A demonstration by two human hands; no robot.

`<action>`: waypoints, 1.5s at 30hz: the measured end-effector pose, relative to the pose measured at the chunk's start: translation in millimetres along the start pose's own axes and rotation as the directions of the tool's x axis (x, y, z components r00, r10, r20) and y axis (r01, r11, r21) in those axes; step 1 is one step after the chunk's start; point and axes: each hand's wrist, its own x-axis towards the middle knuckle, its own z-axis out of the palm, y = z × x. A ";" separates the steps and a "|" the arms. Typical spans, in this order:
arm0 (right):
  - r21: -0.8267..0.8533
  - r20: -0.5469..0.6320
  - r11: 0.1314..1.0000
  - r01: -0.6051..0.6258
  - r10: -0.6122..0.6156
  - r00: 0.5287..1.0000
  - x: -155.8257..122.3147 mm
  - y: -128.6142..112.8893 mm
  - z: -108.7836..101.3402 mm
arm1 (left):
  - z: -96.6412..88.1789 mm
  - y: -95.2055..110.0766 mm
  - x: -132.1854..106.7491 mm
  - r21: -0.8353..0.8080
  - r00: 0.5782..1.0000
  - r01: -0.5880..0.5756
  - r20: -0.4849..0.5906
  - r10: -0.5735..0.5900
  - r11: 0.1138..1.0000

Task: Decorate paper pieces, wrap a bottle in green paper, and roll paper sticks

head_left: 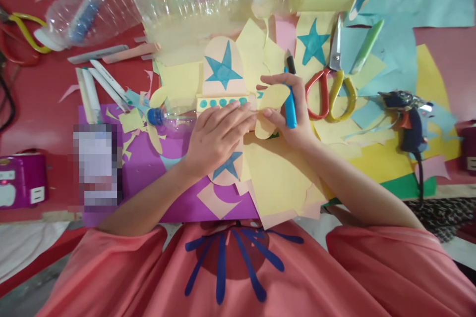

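Note:
A clear plastic bottle point(178, 118) lies on its side, its blue cap point(155, 116) to the left, with a yellow propeller-shaped paper point(153, 134) at the cap. Wings of pale paper with blue stars, one being the upper wing point(224, 67), stick out from it. A yellow band with teal dots point(221, 103) crosses the body. My left hand point(221, 131) rests over the bottle, fingers together, thumb hidden. In my right hand point(293, 104) is a blue marker point(290, 109); the thumb also touches a rounded yellow paper piece point(271, 106) at the bottle's right end.
Scissors point(334, 79) with red and yellow handles lie right of my hand, a glue gun point(409, 119) farther right. Several markers point(106, 81) and paper scraps lie left, near a blurred phone point(96, 168). Large clear bottles point(107, 5) lie at the back over yellow paper.

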 end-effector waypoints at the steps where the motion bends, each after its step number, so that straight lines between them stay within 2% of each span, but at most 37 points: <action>1: -0.023 -0.010 1.000 -0.019 0.019 1.000 2.4 -2.3 0.7 | -0.4 -1.5 -0.2 -0.009 1.000 0.010 0.008 -0.010 1.000; 8: -0.001 -0.049 0.993 -0.120 0.120 0.992 12.9 -17.0 11.6 | -0.2 -11.7 -0.5 -0.021 0.999 0.017 0.038 -0.016 1.000; 12: -0.006 -0.056 0.988 -0.155 0.154 0.986 11.4 -9.5 12.5 | -1.1 -10.2 1.7 -0.014 1.000 0.003 -0.003 -0.003 1.000; 15: -0.041 -0.065 0.991 -0.130 0.127 0.990 11.0 2.6 9.3 | -1.4 -9.3 2.4 -0.063 1.000 0.013 -0.004 -0.013 0.998; 18: -0.079 -0.043 0.994 -0.074 0.071 0.997 11.1 10.3 6.8 | -0.1 -8.6 1.5 -0.031 1.000 0.025 0.010 -0.025 0.999; 23: -0.027 -0.064 0.999 -0.021 0.020 0.998 11.3 6.0 9.1 | 2.6 -8.1 -0.9 -0.029 0.999 0.042 -0.020 -0.042 0.999; 27: 0.026 -0.094 1.000 0.010 -0.008 0.996 13.4 -0.2 3.7 | -0.9 -7.4 1.4 0.023 1.000 0.031 0.002 -0.031 0.999; 30: 0.081 -0.184 0.995 0.062 -0.047 0.982 12.7 -5.8 -7.5 | -5.8 -6.1 4.6 0.104 1.000 -0.010 -0.001 0.010 0.995; 33: 0.136 -0.339 0.986 0.093 -0.042 0.940 5.5 -15.1 -16.6 | -8.6 -5.2 6.0 0.114 1.000 -0.008 0.019 0.006 0.993; 35: 0.072 -0.402 0.993 0.092 -0.056 0.914 -2.0 -21.7 -18.9 | -8.4 -5.1 5.4 0.119 1.000 -0.004 0.024 0.001 0.993; 37: -0.052 -0.431 0.993 0.107 -0.119 0.895 -9.2 -26.4 -19.0 | -6.8 -5.1 4.1 0.131 1.000 -0.005 0.022 0.002 0.991; 40: -0.171 -0.411 0.975 0.145 -0.204 0.889 -16.1 -28.3 -17.9 | -4.1 -4.8 2.0 0.138 0.998 0.023 0.055 -0.031 0.990; 45: -0.240 -0.235 0.964 0.115 -0.172 0.957 -20.5 -26.9 -13.3 | -4.1 -3.7 1.2 0.119 0.996 0.043 0.078 -0.053 0.992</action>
